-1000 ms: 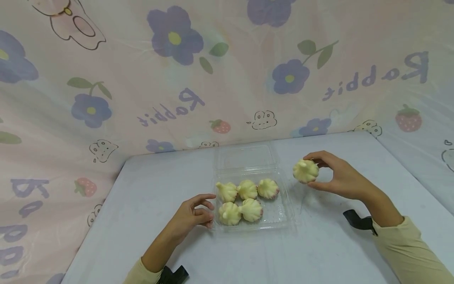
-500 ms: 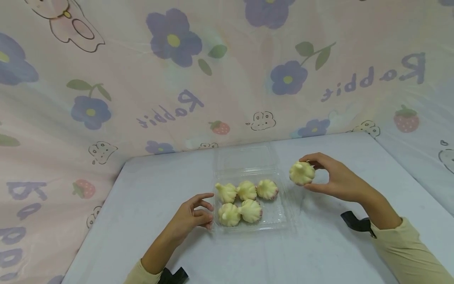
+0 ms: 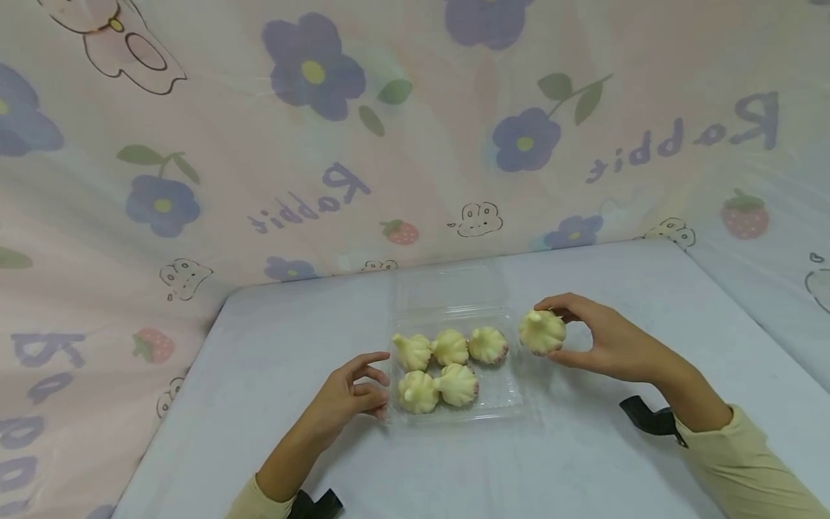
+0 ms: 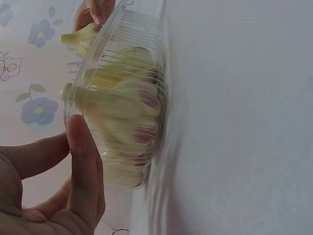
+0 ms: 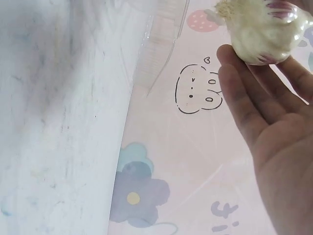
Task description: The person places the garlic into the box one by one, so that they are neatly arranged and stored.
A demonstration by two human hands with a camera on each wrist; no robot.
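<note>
A garlic bulb (image 3: pixel 542 332) is in my right hand (image 3: pixel 612 340), pinched between thumb and fingers above the table, just right of an open clear plastic box (image 3: pixel 499 400). In the right wrist view the held bulb shows its roots and purple streaks. Several more bulbs (image 3: pixel 457 385) lie in the box, three in the back row and two in front. My left hand (image 3: pixel 350 393) is at the box's left edge. In the left wrist view its thumb and finger (image 4: pixel 80 134) pinch the rim.
The box's clear lid (image 3: pixel 447 287) lies folded back toward the patterned curtain (image 3: pixel 428 130). A white cloth (image 3: pixel 311 317) covers the table. Black wrist mounts (image 3: pixel 648 417) sit at both sleeves.
My right hand has carried the garlic bulb leftward and somewhat nearer to me, closer to the box's right side. The left hand and the bulbs in the box have stayed put.
</note>
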